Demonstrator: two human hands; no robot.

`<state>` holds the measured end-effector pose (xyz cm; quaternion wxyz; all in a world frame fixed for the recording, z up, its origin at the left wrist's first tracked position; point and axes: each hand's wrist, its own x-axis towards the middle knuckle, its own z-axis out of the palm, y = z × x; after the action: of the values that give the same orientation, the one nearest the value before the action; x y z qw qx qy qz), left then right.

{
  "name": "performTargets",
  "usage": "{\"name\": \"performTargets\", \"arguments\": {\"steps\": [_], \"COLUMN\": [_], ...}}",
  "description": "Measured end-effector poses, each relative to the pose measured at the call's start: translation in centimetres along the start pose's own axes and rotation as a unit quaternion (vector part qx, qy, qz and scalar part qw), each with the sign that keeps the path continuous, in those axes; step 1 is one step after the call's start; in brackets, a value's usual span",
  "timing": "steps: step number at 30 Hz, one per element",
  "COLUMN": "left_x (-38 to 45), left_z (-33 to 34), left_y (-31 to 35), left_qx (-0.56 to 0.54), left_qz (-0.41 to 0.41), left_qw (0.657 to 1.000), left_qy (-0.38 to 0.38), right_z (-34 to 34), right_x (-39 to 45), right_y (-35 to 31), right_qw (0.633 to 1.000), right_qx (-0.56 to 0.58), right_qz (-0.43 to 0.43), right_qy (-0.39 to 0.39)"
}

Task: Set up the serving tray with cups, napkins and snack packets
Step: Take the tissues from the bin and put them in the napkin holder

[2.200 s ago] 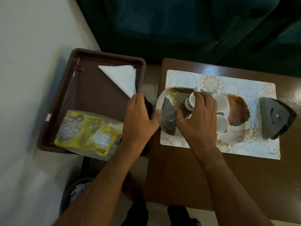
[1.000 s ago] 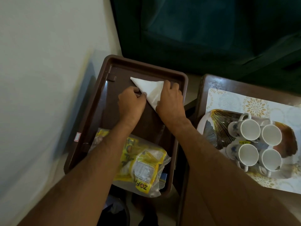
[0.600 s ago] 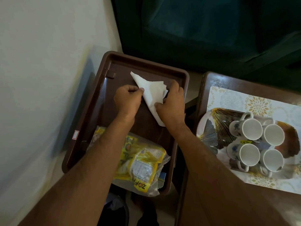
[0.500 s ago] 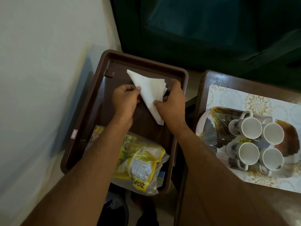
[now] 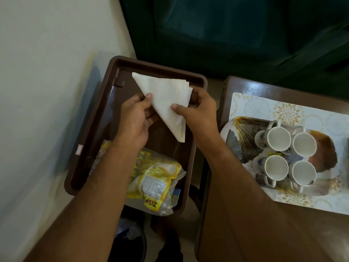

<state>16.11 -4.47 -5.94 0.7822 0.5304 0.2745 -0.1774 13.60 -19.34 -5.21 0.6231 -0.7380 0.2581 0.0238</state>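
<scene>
- To the right of both our hands stands the brown wooden table [image 5: 245, 214], with our right forearm passing over its left edge.
- Under our hands sits the brown plastic bin tray [image 5: 90, 129], its long side running away from us, close to the pale wall [image 5: 47, 72] on the left.
- On the table, right of our right hand, lies a white placemat [image 5: 264, 103] printed with gold flowers.
- On that placemat rests the serving tray [image 5: 243, 133], patterned with gold fan lines and brown patches, well apart from our hands.
- Nearer to us than our hands, beneath our left forearm, a clear bag of yellow snack packets [image 5: 156, 182] lies in the near end of the bin tray and hangs over its near rim.
- Between our hands we hold the stack of white napkins [image 5: 166, 99] folded into a triangle, lifted above the bin tray's floor, one corner pointing away to the left and one pointing toward us.
- Our left hand [image 5: 136, 118] pinches the stack's left edge, thumb on top and fingers curled beneath.
- Our right hand [image 5: 200, 110] grips the right side, thumb pressed on the top face and fingers wrapped behind the layered edge.
- Four white cups [image 5: 272, 138] with blue motifs stand upright in a close square on the serving tray, to the right of our right hand.
</scene>
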Motion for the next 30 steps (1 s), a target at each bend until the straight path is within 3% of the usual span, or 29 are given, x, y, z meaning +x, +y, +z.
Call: {"name": "performTargets", "arguments": {"steps": [6, 15, 21, 30], "left_x": [-2.3, -7.2, -10.6, -14.2], "left_z": [2.2, 8.4, 14.3, 24.2], "left_y": [-0.7, -4.3, -7.4, -12.8], "left_qx": [0.026, 0.066, 0.079, 0.116], "left_qz": [0.014, 0.018, 0.016, -0.012], "left_qw": [0.999, 0.997, 0.994, 0.986], "left_qy": [-0.011, -0.036, -0.069, -0.116], "right_z": [-3.2, -11.7, -19.0, -30.4], "right_x": [-1.2, -4.0, -6.0, -8.0], "right_y": [-0.4, 0.2, 1.2, 3.2], "right_qw": [0.991, 0.982, 0.982, 0.978], "right_qx": [0.117, 0.159, 0.167, 0.149], "right_qz": [0.059, 0.091, 0.070, 0.033], "right_qy": [0.017, 0.035, 0.047, 0.145]}}
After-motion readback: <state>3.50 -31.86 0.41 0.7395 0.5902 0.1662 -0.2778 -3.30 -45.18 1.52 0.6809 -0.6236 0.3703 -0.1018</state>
